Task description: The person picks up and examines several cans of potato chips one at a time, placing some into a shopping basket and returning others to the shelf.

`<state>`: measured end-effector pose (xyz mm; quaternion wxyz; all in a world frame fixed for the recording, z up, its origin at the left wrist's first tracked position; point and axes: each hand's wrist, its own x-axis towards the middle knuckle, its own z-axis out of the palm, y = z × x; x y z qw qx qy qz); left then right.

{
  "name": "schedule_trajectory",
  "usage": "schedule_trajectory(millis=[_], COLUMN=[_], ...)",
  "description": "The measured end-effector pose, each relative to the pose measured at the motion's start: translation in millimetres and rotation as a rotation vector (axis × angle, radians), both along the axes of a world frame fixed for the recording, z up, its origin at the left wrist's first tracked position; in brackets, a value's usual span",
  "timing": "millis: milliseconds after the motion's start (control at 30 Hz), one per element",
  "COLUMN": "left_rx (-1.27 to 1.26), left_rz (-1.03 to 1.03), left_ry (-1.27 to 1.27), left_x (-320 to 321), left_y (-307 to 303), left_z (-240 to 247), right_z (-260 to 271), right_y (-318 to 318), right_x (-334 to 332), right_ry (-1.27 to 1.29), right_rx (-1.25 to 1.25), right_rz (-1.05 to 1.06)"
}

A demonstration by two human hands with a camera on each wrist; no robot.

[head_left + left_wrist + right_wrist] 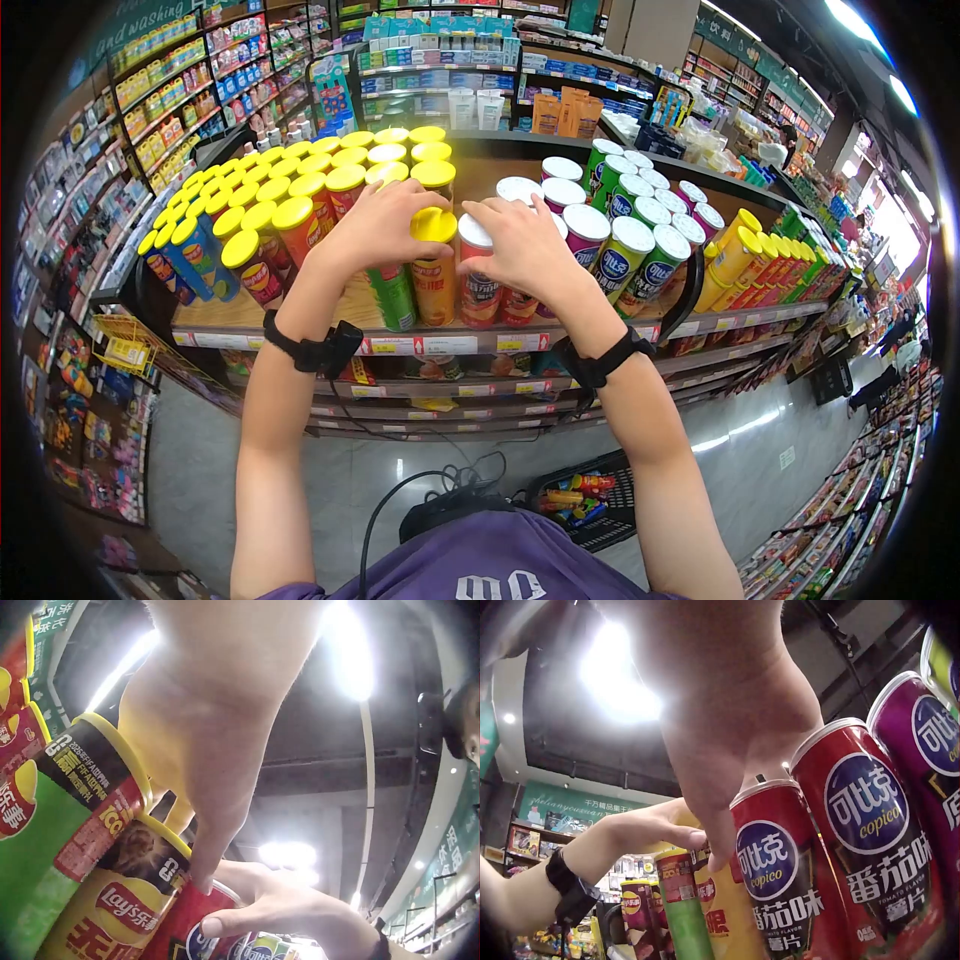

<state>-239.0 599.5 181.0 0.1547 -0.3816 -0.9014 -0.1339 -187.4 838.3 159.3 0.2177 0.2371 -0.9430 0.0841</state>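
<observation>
My left hand curls over the yellow lid of a yellow Lay's chip canister, its thumb at the side facing the other hand. A green canister stands just left of it. Right beside the yellow one is a red Copico chip canister with a white lid. My right hand holds this red canister near the top, with the thumb along its side and the fingers over the lid. Both canisters stand upright at the shelf's front edge. Another red Copico canister stands to the right.
Yellow-lidded canisters crowd the shelf on the left. White-lidded ones fill its right part. Below, a black basket with several packages stands on the floor. A cable hangs before the person.
</observation>
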Motion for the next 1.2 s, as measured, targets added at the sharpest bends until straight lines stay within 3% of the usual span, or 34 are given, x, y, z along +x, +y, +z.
schedule_trajectory(millis=[233,333,467,600,667,800,867,900,1000,1100,1200], left_rx=[0.052,0.108,0.130,0.164,0.205,0.326,0.208,0.208,0.192,0.359,0.437], left_rz=[-0.073,-0.082,0.018,-0.009,0.004,-0.050,-0.018,-0.080,-0.111,-0.040,0.023], left_ry=[0.024,-0.087,-0.028,-0.009,-0.091,0.063,0.144,0.111,0.010,-0.015,-0.128], left_x=[11.6,9.4,-13.6,-24.3,4.3,78.2,123.3,141.3,183.3,187.7,182.4], left_y=[-1.3,-5.5,-15.5,-20.6,-16.8,-20.9,-25.9,-30.0,-50.9,-64.5,-52.3], left_z=[5.7,23.8,42.1,44.6,45.9,18.8,2.5,-7.2,-42.7,-99.5,-135.2], right_z=[-0.1,14.7,23.6,24.9,20.4,3.7,-19.9,-30.6,-76.5,-149.3,-256.9], right_y=[2.1,6.8,19.6,32.3,41.4,81.6,125.1,141.4,199.9,250.2,285.8], right_x=[7.0,17.3,28.3,36.4,50.3,107.3,140.6,162.1,221.5,272.7,321.6], right_ry=[0.041,0.011,0.007,0.022,-0.027,0.002,0.160,0.128,0.262,0.345,0.290], right_rx=[-0.013,-0.061,-0.142,-0.240,-0.378,-0.585,-0.757,-1.012,-1.279,-1.265,-1.184], right_rz=[0.020,0.067,0.126,0.198,0.272,0.351,0.093,0.034,-0.235,-0.623,-1.005])
